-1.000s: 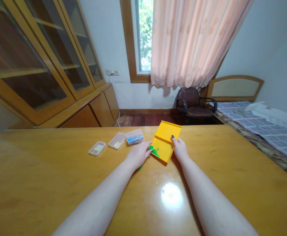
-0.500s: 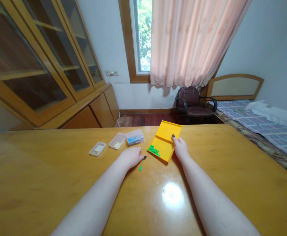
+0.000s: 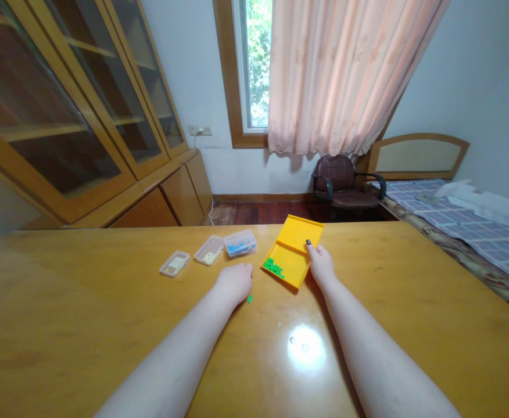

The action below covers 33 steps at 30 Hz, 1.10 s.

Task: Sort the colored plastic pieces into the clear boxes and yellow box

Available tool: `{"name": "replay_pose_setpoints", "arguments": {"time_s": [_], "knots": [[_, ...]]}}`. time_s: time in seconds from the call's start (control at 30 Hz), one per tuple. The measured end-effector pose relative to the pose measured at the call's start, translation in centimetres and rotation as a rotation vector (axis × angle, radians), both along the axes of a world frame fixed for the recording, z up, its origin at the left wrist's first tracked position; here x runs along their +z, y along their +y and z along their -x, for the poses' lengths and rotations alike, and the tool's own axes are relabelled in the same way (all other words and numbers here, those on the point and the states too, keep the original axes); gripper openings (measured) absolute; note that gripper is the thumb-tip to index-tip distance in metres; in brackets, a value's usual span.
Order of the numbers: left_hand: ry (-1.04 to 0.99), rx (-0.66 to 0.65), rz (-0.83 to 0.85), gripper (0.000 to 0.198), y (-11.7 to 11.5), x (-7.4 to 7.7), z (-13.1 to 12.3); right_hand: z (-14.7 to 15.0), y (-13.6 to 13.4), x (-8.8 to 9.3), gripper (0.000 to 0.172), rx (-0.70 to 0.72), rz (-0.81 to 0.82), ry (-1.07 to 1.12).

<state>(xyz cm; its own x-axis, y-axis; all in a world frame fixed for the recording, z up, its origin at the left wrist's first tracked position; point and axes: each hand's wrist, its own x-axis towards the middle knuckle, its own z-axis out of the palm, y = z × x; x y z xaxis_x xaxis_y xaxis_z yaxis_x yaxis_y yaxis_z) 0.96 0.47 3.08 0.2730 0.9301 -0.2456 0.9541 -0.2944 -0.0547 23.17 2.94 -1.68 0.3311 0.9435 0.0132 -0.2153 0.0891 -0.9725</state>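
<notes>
A: How are the two grips set?

B: The right grip (image 3: 322, 266) is closed on the right edge of one yellow case (image 3: 297, 265), thumb laid over it. The left grip (image 3: 235, 282) is curled palm-down; its fingertips are hidden, so whether anything is held cannot be told.

A: And the green?

B: One loose green piece (image 3: 250, 299) is noted on the surface (image 3: 101, 319), just beside the left grip. Green pieces (image 3: 273, 267), too overlapped to be counted, are gathered in the left corner of the case's near half.

A: Further out?

B: Three clear containers (image 3: 242, 253) are set left of the case. Blue pieces (image 3: 237, 248) are held in the nearest, pale pieces (image 3: 211, 257) in the middle one; the contents of the third are too small to be identified.

A: Surface and room?

B: Surface glossy, wood-toned. Beyond it, one chair (image 3: 340, 174), one bed (image 3: 459, 226), one curtain (image 3: 337, 69), one window (image 3: 258, 64) and one glass-doored cabinet (image 3: 130, 177) are recorded.
</notes>
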Motion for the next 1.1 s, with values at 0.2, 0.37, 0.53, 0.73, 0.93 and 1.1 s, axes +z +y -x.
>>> {"name": "replay_pose_setpoints", "arguments": {"time_s": [0.2, 0.37, 0.53, 0.73, 0.93, 1.1], "knots": [[0.02, 0.043, 0.007, 0.026, 0.1, -0.2, -0.2, 0.0, 0.0, 0.0, 0.044, -0.011, 0.009, -0.045], [-0.098, -0.023, -0.085, 0.025, 0.2, 0.0, -0.8, 0.1, 0.0, -0.1, 0.042, 0.006, 0.01, -0.009], [-0.42, -0.042, -0.195, 0.037, 0.4, 0.6, -1.3, 0.1, 0.0, -0.1, 0.043, 0.002, 0.01, -0.027], [-0.166, 0.033, 0.0, 0.035, 0.1, 2.4, 0.2, 0.1, -0.1, 0.3, 0.046, -0.02, 0.023, -0.059], [0.063, 0.016, 0.266, 0.047, -0.8, 2.9, 0.3, 0.0, 0.0, 0.1, 0.043, -0.015, 0.027, -0.035], [0.059, 0.002, 0.253, 0.034, -0.8, 2.7, 0.0, 0.0, 0.1, 0.0, 0.043, -0.014, 0.037, -0.021]]}}
